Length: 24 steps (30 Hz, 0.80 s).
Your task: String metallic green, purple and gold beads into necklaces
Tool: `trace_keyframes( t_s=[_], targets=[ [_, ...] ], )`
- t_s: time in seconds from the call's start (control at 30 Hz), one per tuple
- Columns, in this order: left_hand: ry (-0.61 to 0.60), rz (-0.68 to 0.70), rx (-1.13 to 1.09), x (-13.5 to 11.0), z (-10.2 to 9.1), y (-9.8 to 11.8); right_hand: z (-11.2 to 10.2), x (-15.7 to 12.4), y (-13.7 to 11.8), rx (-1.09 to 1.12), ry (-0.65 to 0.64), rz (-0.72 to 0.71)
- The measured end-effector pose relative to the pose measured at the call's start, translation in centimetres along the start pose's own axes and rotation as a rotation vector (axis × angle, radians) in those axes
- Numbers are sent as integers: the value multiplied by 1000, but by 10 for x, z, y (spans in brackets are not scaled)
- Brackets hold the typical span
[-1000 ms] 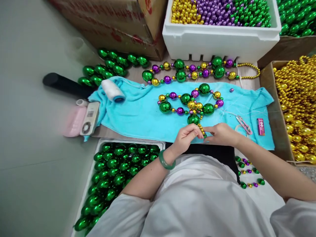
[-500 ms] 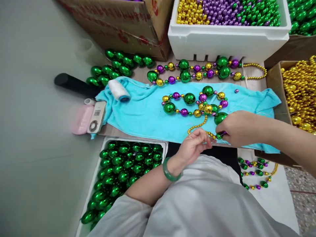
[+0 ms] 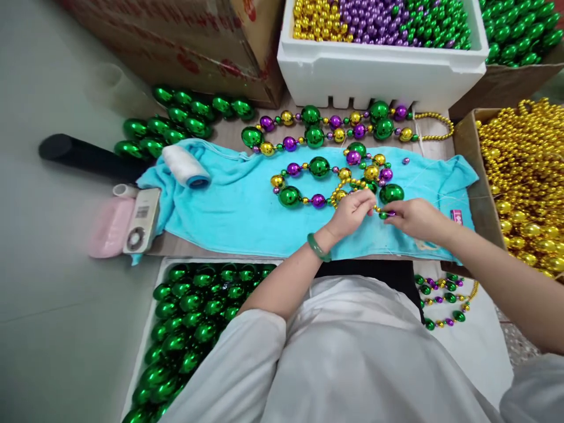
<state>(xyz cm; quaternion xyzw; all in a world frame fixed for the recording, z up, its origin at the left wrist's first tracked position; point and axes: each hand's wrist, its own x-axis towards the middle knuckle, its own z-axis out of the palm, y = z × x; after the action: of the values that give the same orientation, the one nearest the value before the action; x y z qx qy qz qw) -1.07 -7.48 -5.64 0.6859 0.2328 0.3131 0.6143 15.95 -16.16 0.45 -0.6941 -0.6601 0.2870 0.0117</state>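
Observation:
A bead necklace (image 3: 319, 167) of green, purple and gold beads lies looped on a turquoise towel (image 3: 238, 217). My left hand (image 3: 352, 211), a green bangle at its wrist, pinches the necklace's small gold beads close to their end. Just to its right, my right hand (image 3: 416, 218) has its fingertips closed on a purple bead beside a small green one. The two hands are a short gap apart. A large green bead (image 3: 392, 194) rests just above the right hand. Any thread between the fingers is too fine to make out.
Behind the towel lies another bead necklace (image 3: 314, 136). A white foam box (image 3: 379, 73) holds small beads, and a carton (image 3: 489, 194) holds gold strands. A thread spool (image 3: 185, 166) sits left. Large green beads fill a tray (image 3: 165, 270) by my left arm. A loose purple bead (image 3: 406, 160) lies on the towel.
Both hands have moved away from my body, further over the towel. The gold bead strand now curls up over the looped necklace. A small pink packet near my right forearm has come into view.

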Motion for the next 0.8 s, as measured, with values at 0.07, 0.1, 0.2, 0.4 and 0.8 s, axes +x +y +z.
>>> trace_keyframes(
  t_s=[0.07,0.1,0.2,0.4,0.8],
  targets=[
    [-85,-19,142,-6,-4,-12,25,6,16,165,6,-17],
    [-127,-24,193,-12,-6,-17,37,7,21,267,10,-23],
    [-212,-55,282,-28,-8,-23,67,9,29,587,25,-8],
    [-94,-126,160,-35,-4,-27,85,17,28,866,101,73],
    [234,-473,-944,-22,25,-17,49,17,10,967,121,270]
  ],
)
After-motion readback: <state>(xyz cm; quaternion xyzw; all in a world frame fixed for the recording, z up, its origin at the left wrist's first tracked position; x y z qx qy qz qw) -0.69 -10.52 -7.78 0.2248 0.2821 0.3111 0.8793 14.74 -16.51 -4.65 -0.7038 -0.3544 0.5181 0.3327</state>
